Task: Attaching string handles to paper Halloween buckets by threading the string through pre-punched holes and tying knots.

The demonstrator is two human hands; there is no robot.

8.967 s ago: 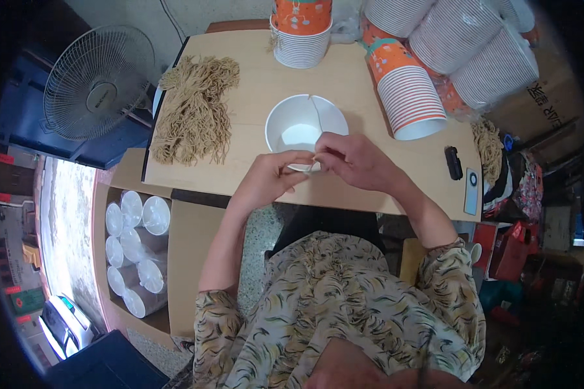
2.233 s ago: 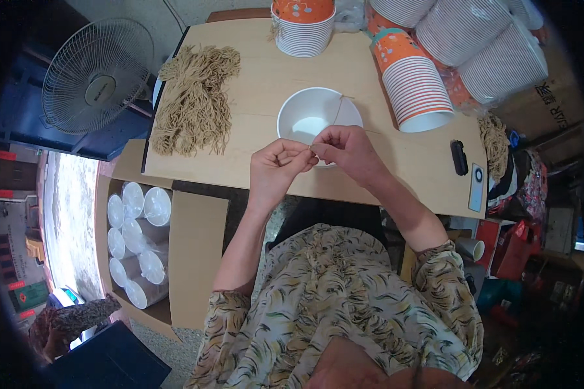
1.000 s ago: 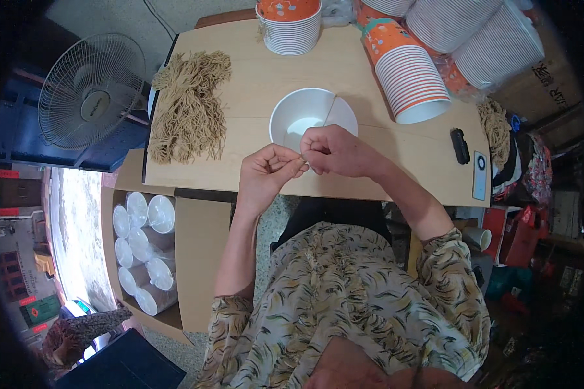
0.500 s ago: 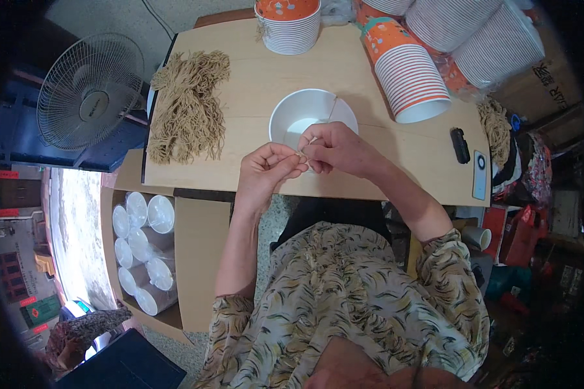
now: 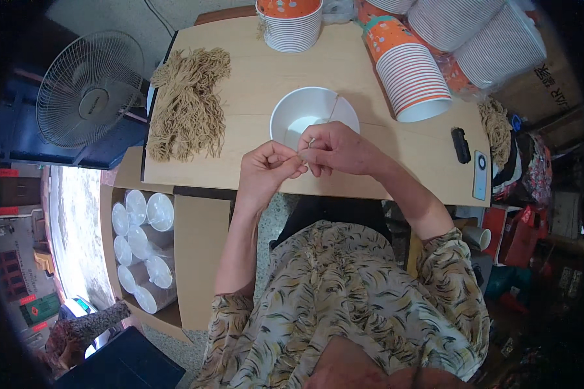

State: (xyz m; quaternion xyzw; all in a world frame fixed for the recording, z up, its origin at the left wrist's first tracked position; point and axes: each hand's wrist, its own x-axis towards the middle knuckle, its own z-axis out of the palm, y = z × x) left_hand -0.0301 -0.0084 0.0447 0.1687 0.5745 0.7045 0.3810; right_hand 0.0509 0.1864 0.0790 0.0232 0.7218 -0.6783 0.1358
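A white paper bucket (image 5: pixel 284 117) stands on the table in front of me, its mouth turned up. Just over its near rim my left hand (image 5: pixel 266 167) and my right hand (image 5: pixel 339 150) meet, fingertips pinched together. A thin tan string (image 5: pixel 311 141) shows between them, mostly hidden by my fingers. Another length of string (image 5: pixel 333 108) runs down the bucket's inner wall at the right. To the left lies a heap of loose tan strings (image 5: pixel 189 107).
On the wooden table (image 5: pixel 253 78) are an upright bucket stack (image 5: pixel 292 32), a tipped orange-and-white stack (image 5: pixel 412 71), a black object (image 5: pixel 460 145) and a phone-like device (image 5: pixel 479 175). A fan (image 5: pixel 91 91) stands left, above a carton (image 5: pixel 201 259) with wrapped white tubs (image 5: pixel 139 243).
My right hand's fingers have shifted slightly, and a bit of string now shows above its fingertips. The left hand keeps its pinch in nearly the same place.
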